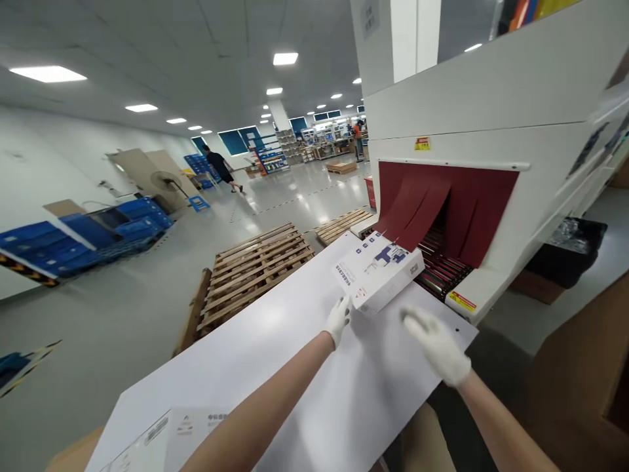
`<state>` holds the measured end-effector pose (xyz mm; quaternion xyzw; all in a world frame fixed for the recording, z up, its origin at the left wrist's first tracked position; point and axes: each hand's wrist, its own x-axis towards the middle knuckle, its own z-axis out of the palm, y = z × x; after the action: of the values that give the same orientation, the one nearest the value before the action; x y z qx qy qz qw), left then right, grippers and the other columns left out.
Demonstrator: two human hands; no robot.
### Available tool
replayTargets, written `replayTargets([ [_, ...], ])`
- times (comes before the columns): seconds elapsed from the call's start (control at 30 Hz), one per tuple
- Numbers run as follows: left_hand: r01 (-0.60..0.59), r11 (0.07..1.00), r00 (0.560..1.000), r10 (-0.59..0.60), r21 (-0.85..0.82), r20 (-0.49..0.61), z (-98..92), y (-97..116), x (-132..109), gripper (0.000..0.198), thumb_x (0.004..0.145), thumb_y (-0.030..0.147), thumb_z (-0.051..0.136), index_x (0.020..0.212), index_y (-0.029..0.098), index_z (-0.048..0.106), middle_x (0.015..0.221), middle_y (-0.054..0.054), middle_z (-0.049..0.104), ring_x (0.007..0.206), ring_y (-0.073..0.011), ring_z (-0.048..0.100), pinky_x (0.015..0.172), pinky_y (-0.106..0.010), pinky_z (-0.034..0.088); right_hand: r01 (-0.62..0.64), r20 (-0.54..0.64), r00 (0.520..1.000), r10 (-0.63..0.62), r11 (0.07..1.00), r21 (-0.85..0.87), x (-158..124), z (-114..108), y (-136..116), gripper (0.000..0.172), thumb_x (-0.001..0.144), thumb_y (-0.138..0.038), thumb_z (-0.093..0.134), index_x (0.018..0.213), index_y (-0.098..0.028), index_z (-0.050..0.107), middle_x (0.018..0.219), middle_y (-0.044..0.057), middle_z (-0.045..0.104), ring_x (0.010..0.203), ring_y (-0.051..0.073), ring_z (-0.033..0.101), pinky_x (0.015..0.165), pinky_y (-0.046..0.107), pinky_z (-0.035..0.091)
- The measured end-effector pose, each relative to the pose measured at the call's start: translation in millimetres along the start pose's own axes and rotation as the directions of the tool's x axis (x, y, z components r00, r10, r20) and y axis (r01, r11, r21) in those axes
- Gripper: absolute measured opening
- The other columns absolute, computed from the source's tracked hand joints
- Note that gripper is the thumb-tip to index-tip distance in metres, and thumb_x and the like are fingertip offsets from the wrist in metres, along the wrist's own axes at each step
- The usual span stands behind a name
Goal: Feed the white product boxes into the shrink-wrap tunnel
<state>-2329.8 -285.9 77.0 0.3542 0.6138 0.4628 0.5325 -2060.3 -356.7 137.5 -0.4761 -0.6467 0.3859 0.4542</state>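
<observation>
A white printed carton [381, 269] lies on the white tabletop [289, 334], its far end under the dark red strip curtain [417, 203] of a machine. My left hand [339, 321], in a white glove, is at the carton's near left corner with its fingers stretched out; whether it touches the carton I cannot tell. To the right of the carton, apart from it, my gloved right hand [437, 344] hovers over the table, empty and somewhat blurred, fingers extended. Another white printed carton [171, 439] is at the table's near left, partly hidden by my left forearm.
A roller conveyor [445, 269] runs under the curtain into the white machine housing [472, 111]. Wooden pallets [255, 269] are on the floor beyond the table. Blue crates [88, 229] line the left wall. A person [219, 167] walks in the distance. Brown cardboard [580, 360] stands at right.
</observation>
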Motion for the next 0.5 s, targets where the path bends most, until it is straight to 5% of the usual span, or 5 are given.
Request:
replayTargets([
  [0.1, 0.041, 0.985, 0.998, -0.048, -0.170, -0.035, 18.1, -7.4, 3.8, 0.061, 0.101, 0.064, 0.047, 0.146, 0.024, 0.057, 0.152, -0.012, 0.063, 0.132, -0.0254, 0.065, 0.104, -0.037, 0.055, -0.019, -0.362, 0.932, -0.025, 0.993, -0.117, 104.6, -12.0, 4.7, 0.072, 0.093, -0.051, 0.044, 0.147, -0.004, 0.055, 0.153, 0.025, 0.055, 0.146, 0.034, 0.048, 0.129, 0.050, 0.028],
  [0.2, 0.066, 0.960, 0.995, -0.085, -0.274, -0.059, 8.9, -14.3, -3.6, 0.058, 0.100, 0.061, 0.055, 0.140, 0.020, 0.062, 0.143, -0.013, 0.070, 0.119, -0.0238, 0.071, 0.092, -0.032, 0.059, -0.080, -0.419, 0.908, -0.004, 0.980, -0.182, 153.6, 10.9, 23.5, 0.071, 0.091, -0.049, 0.047, 0.143, -0.002, 0.057, 0.151, 0.028, 0.055, 0.142, 0.035, 0.050, 0.124, 0.048, 0.034],
  [0.27, 0.072, 0.950, 0.991, -0.102, -0.304, -0.086, -9.0, -19.4, -12.6, 0.055, 0.100, 0.058, 0.057, 0.138, 0.019, 0.064, 0.139, -0.013, 0.072, 0.115, -0.0234, 0.073, 0.090, -0.031, 0.060, -0.130, -0.397, 0.916, 0.057, 0.978, -0.161, 147.2, 36.1, 32.4, 0.064, 0.093, -0.053, 0.045, 0.134, -0.008, 0.063, 0.137, 0.026, 0.066, 0.127, 0.036, 0.061, 0.115, 0.051, 0.042],
  [0.37, 0.072, 0.951, 0.980, -0.124, -0.300, -0.155, -45.2, -23.7, -39.5, 0.053, 0.100, 0.052, 0.060, 0.140, 0.017, 0.064, 0.137, -0.015, 0.072, 0.120, -0.0251, 0.071, 0.099, -0.033, 0.057, -0.205, -0.395, 0.907, 0.145, 0.972, -0.112, 99.1, 69.3, 36.0, 0.060, 0.096, -0.061, 0.042, 0.125, -0.015, 0.067, 0.119, 0.021, 0.073, 0.112, 0.036, 0.066, 0.105, 0.051, 0.046],
  [0.5, -0.037, 0.982, 0.983, 0.003, -0.186, -0.182, -86.8, -6.2, -111.0, 0.054, 0.096, 0.048, 0.069, 0.143, 0.022, 0.064, 0.147, -0.012, 0.067, 0.140, -0.0294, 0.059, 0.118, -0.038, 0.046, -0.288, -0.425, 0.867, 0.261, 0.958, 0.001, 19.8, 95.7, 36.2, 0.054, 0.095, -0.060, 0.045, 0.122, -0.019, 0.068, 0.122, 0.016, 0.073, 0.113, 0.032, 0.065, 0.100, 0.044, 0.048],
])
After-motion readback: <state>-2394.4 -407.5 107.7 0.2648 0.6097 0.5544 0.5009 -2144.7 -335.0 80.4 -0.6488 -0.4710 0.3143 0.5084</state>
